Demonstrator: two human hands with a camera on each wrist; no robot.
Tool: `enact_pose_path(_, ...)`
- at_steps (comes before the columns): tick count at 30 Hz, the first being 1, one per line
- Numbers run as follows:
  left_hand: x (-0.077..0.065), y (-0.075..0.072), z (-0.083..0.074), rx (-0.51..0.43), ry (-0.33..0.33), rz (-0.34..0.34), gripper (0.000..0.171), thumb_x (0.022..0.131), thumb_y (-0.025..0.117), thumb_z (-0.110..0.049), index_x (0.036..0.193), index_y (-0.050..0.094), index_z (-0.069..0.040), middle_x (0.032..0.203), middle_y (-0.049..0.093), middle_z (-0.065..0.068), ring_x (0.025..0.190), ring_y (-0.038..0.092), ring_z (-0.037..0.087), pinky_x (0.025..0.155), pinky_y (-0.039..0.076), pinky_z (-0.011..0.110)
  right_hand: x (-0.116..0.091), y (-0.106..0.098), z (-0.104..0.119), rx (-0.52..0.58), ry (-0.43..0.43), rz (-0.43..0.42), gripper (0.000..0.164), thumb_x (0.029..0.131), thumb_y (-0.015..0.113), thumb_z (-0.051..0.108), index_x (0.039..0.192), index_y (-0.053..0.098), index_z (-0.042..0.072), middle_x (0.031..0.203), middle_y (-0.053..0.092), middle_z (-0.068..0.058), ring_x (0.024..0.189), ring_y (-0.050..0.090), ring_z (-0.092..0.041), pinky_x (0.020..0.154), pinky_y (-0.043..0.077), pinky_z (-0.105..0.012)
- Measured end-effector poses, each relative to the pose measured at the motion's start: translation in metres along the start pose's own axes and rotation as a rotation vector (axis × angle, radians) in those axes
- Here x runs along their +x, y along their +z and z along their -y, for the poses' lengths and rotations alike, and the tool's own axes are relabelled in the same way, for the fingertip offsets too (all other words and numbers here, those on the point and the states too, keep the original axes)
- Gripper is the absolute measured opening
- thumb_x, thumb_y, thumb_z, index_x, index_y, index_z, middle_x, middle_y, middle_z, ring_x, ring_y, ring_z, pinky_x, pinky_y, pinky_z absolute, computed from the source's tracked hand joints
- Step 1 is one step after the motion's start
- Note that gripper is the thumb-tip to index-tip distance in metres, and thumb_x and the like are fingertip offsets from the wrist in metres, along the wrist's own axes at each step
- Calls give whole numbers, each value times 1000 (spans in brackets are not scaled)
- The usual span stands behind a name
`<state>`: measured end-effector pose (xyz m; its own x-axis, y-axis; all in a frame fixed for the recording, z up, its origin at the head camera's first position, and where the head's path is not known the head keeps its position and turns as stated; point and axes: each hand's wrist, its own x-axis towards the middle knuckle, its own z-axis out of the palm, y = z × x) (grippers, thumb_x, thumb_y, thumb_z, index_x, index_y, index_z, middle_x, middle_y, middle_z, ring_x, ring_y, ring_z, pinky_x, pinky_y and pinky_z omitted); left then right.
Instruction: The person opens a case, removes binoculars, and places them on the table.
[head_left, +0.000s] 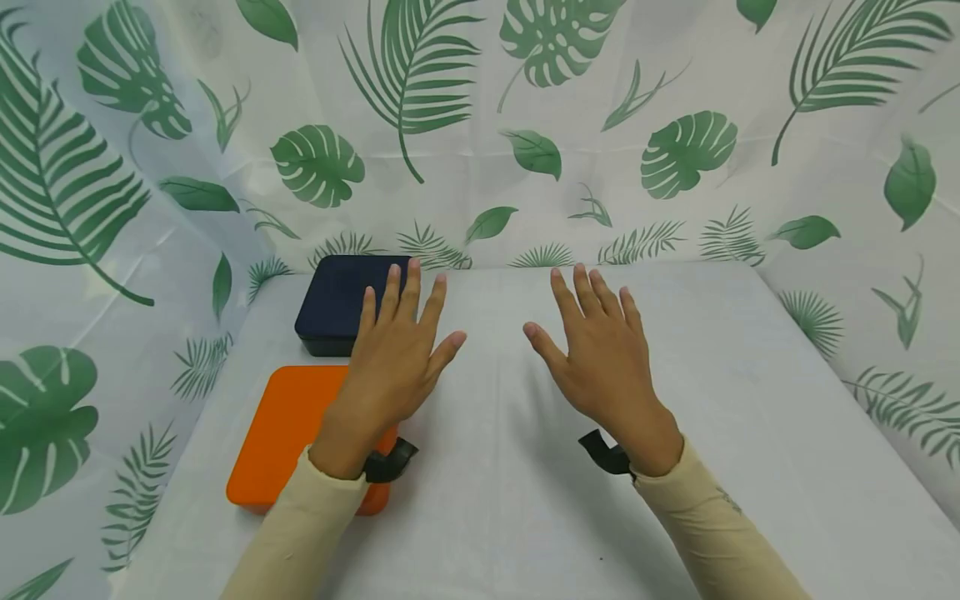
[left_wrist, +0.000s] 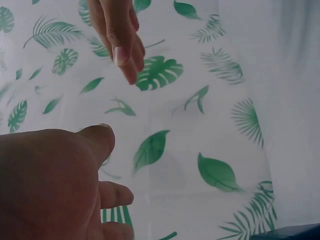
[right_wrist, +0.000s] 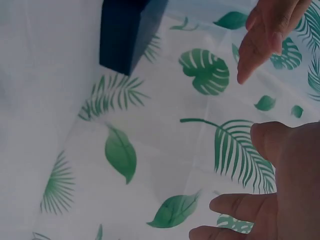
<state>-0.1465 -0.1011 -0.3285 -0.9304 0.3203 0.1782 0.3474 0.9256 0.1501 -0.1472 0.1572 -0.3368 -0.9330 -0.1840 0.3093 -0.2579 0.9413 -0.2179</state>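
Note:
Both hands hover over the white table with fingers straight and spread, palms down, holding nothing. My left hand (head_left: 393, 362) overlaps the orange case (head_left: 288, 425) and the right edge of the dark navy case (head_left: 337, 304) in the head view. My right hand (head_left: 607, 358) is held over the white cloth to the right, its thumb pointing toward the left hand. The right wrist view shows the navy case (right_wrist: 127, 37) near the top, with the left hand (right_wrist: 270, 37) beyond. In the left wrist view, the right hand (left_wrist: 120, 37) appears at the top.
A white cloth (head_left: 495, 500) covers the table. The orange case lies at the left, nearer me, and the navy case behind it. A leaf-printed curtain (head_left: 465, 192) hangs along the back and both sides. A black strap (head_left: 390, 461) is on the left wrist, another (head_left: 606, 452) on the right.

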Motion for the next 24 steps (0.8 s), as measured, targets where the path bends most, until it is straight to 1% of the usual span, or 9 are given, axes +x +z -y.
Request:
enact_pose_path(3, -5, 0, 6, -5, -14, -7, 76, 112, 36, -58, 172, 15, -16, 178, -1, 19, 166, -1, 41, 132, 5, 66, 0, 4, 5, 4, -5, 3, 80, 106, 54, 57, 168, 32, 13, 173, 29, -21, 162, 26, -43, 130, 14, -67)
enact_pose_path(8, -12, 3, 16, -20, -21, -15, 77, 112, 39, -58, 172, 15, -16, 178, 2, 20, 166, 2, 42, 132, 6, 67, 0, 11, 14, 15, -26, -23, 79, 104, 59, 56, 166, 37, 12, 171, 35, -22, 159, 33, -43, 129, 19, -67)
enact_pose_path(12, -18, 6, 25, -30, -35, -9, 77, 112, 42, -56, 172, 15, -16, 178, 4, 22, 166, 4, 44, 131, 7, 68, -1, 15, 21, 27, -44, -37, 80, 103, 62, 56, 166, 38, 12, 170, 38, -21, 158, 36, -43, 128, 22, -66)
enact_pose_path(14, -21, 6, 29, -35, -47, 0, 77, 112, 42, -56, 172, 16, -16, 178, 4, 21, 166, 4, 44, 131, 6, 69, -1, 17, 24, 32, -53, -43, 80, 103, 62, 55, 165, 39, 12, 169, 39, -21, 157, 37, -43, 128, 24, -66)
enact_pose_path(19, -30, 7, 41, -49, -82, 36, 76, 112, 39, -57, 172, 14, -17, 179, -2, 18, 167, -1, 43, 130, 3, 70, -3, 21, 29, 51, -64, -42, 79, 103, 63, 54, 165, 39, 12, 169, 41, -21, 155, 39, -43, 127, 26, -66)
enact_pose_path(24, -41, 9, 54, -62, -104, 25, 75, 113, 39, -55, 172, 16, -16, 179, 0, 20, 166, 1, 45, 129, 5, 72, -4, 28, 35, 53, -72, -26, 78, 104, 63, 54, 166, 39, 14, 168, 41, -19, 155, 40, -41, 128, 27, -63)
